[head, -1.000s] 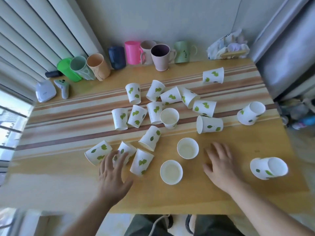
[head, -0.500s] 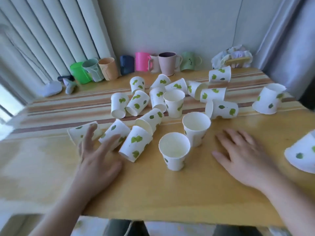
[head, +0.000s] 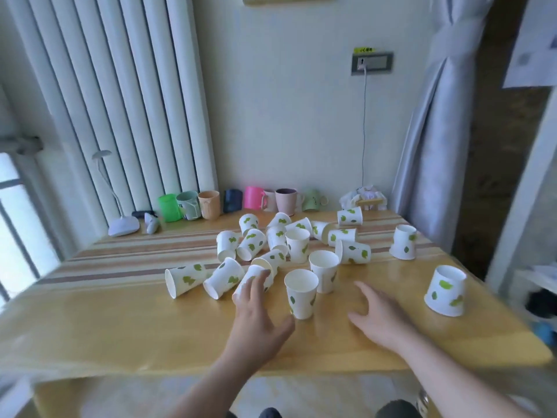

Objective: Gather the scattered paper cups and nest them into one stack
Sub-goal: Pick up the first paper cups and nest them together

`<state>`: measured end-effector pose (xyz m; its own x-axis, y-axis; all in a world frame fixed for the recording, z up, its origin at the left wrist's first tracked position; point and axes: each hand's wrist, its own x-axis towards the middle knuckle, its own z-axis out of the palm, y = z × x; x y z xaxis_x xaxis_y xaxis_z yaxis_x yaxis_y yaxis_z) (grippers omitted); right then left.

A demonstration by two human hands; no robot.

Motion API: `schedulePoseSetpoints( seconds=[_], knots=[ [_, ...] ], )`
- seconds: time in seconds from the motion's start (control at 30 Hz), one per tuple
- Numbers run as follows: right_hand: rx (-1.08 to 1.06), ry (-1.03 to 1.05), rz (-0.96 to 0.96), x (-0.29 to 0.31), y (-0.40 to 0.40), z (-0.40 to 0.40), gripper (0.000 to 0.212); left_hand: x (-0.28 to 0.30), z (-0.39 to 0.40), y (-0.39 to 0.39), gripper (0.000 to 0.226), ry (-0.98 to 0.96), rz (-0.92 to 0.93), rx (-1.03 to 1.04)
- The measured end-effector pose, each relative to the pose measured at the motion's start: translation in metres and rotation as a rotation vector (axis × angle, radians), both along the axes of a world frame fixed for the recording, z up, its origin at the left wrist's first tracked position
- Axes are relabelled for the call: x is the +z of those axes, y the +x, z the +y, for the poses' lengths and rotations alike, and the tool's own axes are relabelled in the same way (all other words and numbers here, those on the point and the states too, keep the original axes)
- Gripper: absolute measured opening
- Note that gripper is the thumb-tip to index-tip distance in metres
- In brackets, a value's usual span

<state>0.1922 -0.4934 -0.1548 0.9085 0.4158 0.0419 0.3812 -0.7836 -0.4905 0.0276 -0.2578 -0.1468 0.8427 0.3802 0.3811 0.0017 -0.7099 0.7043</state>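
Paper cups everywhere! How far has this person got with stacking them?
Nothing looks nested yet: the cups lie scattered singly, some tipped, some upright, some upside down. The left hand reaches a tipped cup by the nearest upright cup; the right hand is open and empty. Gathering and stacking all remains.

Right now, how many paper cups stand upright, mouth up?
3: nearest cup in front, second cup just behind it, third cup farther back against the pile. The pile could hide another.
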Motion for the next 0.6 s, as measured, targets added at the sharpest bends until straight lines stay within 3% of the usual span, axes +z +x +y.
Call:
schedulePoseSetpoints(
  seconds=[0.17, 0.27, 0.4, 0.5, 0.6],
  knots=[
    [-0.027, 0.35, 0.124, 0.01, 0.023, 0.034, 0.13, -0.007, -0.014, 0.057, 0.129, -0.113, 0.038, -0.072],
    [-0.039, 0.478, 0.221, 0.006, 0.038, 0.061, 0.141, -0.008, -0.002, 0.085, 0.117, -0.144, 0.075, -0.052],
    [-0.02, 0.586, 0.223, -0.008, 0.053, 0.082, 0.129, -0.016, 0.013, 0.101, 0.081, -0.132, 0.086, -0.023],
    [-0.002, 0.62, 0.179, -0.011, 0.056, 0.088, 0.1, -0.019, 0.02, 0.103, 0.076, -0.113, 0.139, -0.029],
    [-0.03, 0.747, 0.171, -0.002, 0.057, 0.088, 0.091, -0.022, 0.022, 0.104, 0.073, -0.113, 0.15, -0.029]
  ],
)
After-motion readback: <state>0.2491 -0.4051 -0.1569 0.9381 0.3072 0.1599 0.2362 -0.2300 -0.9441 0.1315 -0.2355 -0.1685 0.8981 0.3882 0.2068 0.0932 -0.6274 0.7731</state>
